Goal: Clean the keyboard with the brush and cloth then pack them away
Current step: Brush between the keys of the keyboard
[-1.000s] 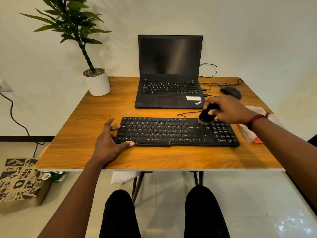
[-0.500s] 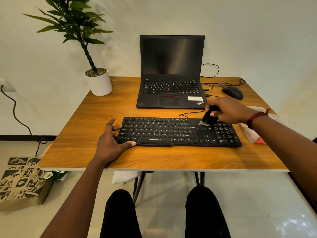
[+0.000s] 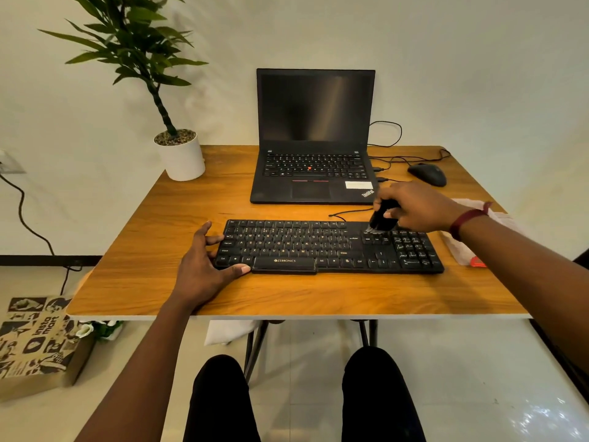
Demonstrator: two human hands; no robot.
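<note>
Brush [image 3: 382,216] hangs below the right grip [image 3: 417,205] clenching it, bristles apparently touching the keyboard [image 3: 302,244].

— What colour is the keyboard [image 3: 318,247]?
— Black, with pale gold legends. The brush [image 3: 381,216] is black too, its bristles greyish.
— And the bench [image 3: 159,250]?
— Orange-brown wood grain, white along the edge. The laptop [image 3: 314,129] is black with one red dot among its keys; the pot [image 3: 181,161] is white.
— The cloth [image 3: 462,247]?
— Whitish, with a red patch. The paper bag [image 3: 35,342] is brown with black-and-white print.
</note>
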